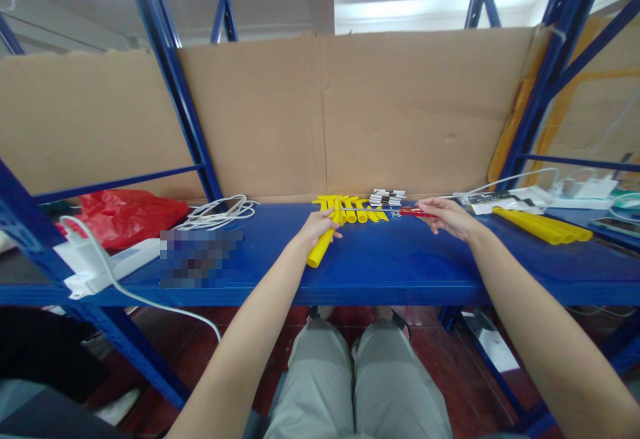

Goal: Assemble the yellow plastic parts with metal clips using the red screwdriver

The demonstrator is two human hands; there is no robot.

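Note:
My left hand [316, 227] is closed around a yellow plastic tube [319, 252], whose round lower end points toward me. In my right hand [447, 216] is a screwdriver [410, 212] with a red handle, held by the fingertips. Its long thin shaft runs left to the upper part of the tube; whether the tip touches a screw is too small to tell. Just behind, several yellow plastic pieces [361, 211] lie in a row on the blue shelf [390, 259]. Beside them sits a small stack of white pieces with black bands [387, 197].
Several yellow tubes [545, 226] lie at the right. At the left are a red plastic bag [135, 216], a coiled white cable [220, 212] and a white power strip [120, 262]. Cardboard [400, 112] stands along the back between blue posts [185, 92].

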